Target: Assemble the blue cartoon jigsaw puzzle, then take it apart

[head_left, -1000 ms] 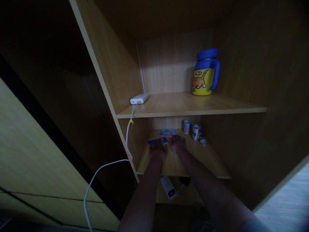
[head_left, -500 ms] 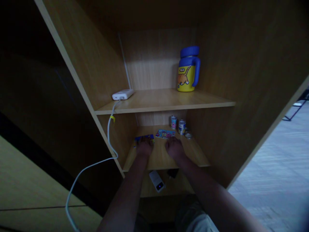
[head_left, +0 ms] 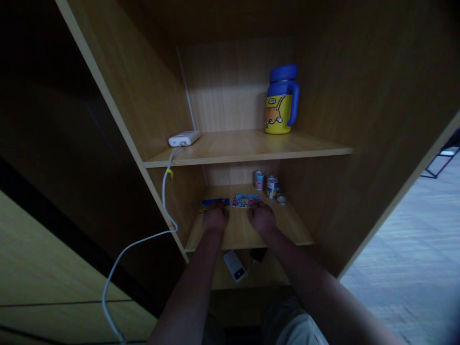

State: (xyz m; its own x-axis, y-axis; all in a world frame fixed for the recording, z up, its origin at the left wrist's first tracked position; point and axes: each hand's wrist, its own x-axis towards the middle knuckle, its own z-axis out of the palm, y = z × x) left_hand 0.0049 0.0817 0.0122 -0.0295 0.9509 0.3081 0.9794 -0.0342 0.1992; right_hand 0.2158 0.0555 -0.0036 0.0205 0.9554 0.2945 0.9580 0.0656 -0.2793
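Observation:
On the lower shelf, my left hand (head_left: 215,218) rests over a dark blue and yellow printed card (head_left: 206,205). Its fingers bend down onto the card and cover part of it. My right hand (head_left: 263,217) has its fingers drawn together at the lower right corner of a light blue card (head_left: 245,201) with cartoon figures. The two cards lie flat side by side with a narrow gap. Behind my right hand stand a small pink and blue can (head_left: 259,180) and a white and blue can (head_left: 272,187). A low round metal tin (head_left: 281,199) is beside them.
Above, the middle shelf (head_left: 230,148) holds a blue and yellow handled jug (head_left: 278,112) and a white power bank (head_left: 184,138). A white cable (head_left: 163,201) hangs from it at left. Below are a pale device (head_left: 235,266) with a small screen and a black object (head_left: 258,254).
The light blue card has turned slightly and lies straighter. The dark blue card looks a little straighter too. Both hands stay at the cards, and the view has shifted slightly.

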